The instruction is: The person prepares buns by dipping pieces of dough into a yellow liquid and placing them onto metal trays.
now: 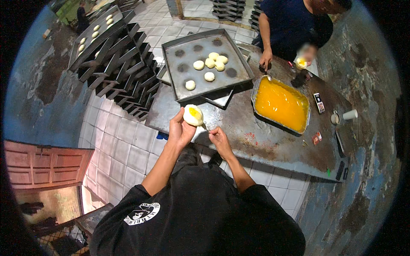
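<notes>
the left hand, fingers curled around its edge, supports a flattened piece of pale dough topped with yellow filling above the near edge of the table. the right hand, fingers pinched on a small utensil, lies just beside it. beyond stand a metal tray of dough balls and, to the right, a rectangular pan of yellow filling.

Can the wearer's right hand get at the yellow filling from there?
Probably yes. Between the right hand and the yellow filling seem to lie just tabletop and the pan's low rim; the co-worker's hand is beyond, off that path.
</notes>
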Available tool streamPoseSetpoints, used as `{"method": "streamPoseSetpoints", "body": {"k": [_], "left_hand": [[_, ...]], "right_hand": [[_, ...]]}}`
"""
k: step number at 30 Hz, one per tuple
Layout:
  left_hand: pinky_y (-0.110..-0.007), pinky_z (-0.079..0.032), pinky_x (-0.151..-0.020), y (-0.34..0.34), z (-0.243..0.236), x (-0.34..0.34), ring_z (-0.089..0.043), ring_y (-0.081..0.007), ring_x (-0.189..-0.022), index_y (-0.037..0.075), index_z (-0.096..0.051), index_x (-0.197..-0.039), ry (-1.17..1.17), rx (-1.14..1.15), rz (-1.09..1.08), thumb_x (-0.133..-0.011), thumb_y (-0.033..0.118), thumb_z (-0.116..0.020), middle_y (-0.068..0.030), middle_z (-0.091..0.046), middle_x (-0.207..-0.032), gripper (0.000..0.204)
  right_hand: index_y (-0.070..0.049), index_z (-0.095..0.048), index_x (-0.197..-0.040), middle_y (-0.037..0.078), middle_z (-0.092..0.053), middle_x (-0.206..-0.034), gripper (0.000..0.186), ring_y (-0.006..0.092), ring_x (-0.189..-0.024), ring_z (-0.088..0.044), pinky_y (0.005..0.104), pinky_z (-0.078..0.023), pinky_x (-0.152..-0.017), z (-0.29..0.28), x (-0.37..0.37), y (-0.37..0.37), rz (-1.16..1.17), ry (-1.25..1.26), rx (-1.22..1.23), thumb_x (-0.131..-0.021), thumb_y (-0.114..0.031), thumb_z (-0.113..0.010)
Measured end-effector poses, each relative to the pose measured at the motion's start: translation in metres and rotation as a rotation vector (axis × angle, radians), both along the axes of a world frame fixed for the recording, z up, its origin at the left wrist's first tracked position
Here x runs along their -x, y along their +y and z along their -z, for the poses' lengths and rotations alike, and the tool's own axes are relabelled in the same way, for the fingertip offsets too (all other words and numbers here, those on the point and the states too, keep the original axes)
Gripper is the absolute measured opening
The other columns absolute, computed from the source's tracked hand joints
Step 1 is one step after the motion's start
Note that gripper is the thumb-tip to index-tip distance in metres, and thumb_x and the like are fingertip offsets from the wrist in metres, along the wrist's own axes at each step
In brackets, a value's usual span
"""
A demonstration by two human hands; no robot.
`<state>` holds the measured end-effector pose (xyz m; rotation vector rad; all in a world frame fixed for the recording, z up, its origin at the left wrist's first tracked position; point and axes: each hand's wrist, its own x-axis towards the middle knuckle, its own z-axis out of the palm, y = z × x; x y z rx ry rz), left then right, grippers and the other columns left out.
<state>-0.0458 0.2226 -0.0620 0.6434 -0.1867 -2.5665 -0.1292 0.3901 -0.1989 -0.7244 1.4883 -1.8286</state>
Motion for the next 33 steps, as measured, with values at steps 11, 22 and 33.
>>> {"method": "streamPoseSetpoints", "body": {"k": [11, 22, 33], "left_hand": [[-0.048, -0.043, -0.112, -0.003, -0.003, -0.028, -0.06, -0.0316, -0.123, -0.002, -0.054, -0.131, 0.05, 0.232, 0.078, -0.102, 0.052, -0.055, -0.0193, -0.062, -0.131, 0.061], [-0.03, -0.052, -0.095, 0.0, -0.028, -0.033, -0.062, -0.0178, -0.114, 0.003, -0.059, -0.14, -0.55, 1.087, 0.48, -0.081, -0.011, -0.067, -0.006, -0.062, -0.124, 0.061], [-0.029, -0.053, -0.094, 0.021, -0.053, -0.013, -0.067, -0.0159, -0.104, -0.005, -0.064, -0.129, -0.401, 0.934, -0.082, -0.094, 0.005, -0.07, -0.0119, -0.072, -0.114, 0.036]], "right_hand": [[-0.005, -0.057, -0.14, 0.011, -0.064, -0.13, 0.048, 0.0218, -0.123, -0.057, 0.0372, -0.046, -0.102, -0.074, 0.02, -0.064, -0.049, -0.169, -0.14, -0.101, -0.032, -0.063], [-0.009, -0.055, -0.141, 0.015, -0.064, -0.131, 0.064, 0.0344, -0.114, -0.067, 0.0395, -0.054, -0.097, -0.158, 0.034, -0.027, -0.13, 0.814, -0.158, -0.08, -0.004, -0.074], [-0.001, -0.073, -0.112, 0.016, -0.074, -0.114, 0.028, 0.0289, -0.098, -0.073, 0.0343, -0.058, -0.079, -0.188, 0.016, -0.023, 0.021, 0.455, -0.114, -0.086, -0.01, -0.076]]}}
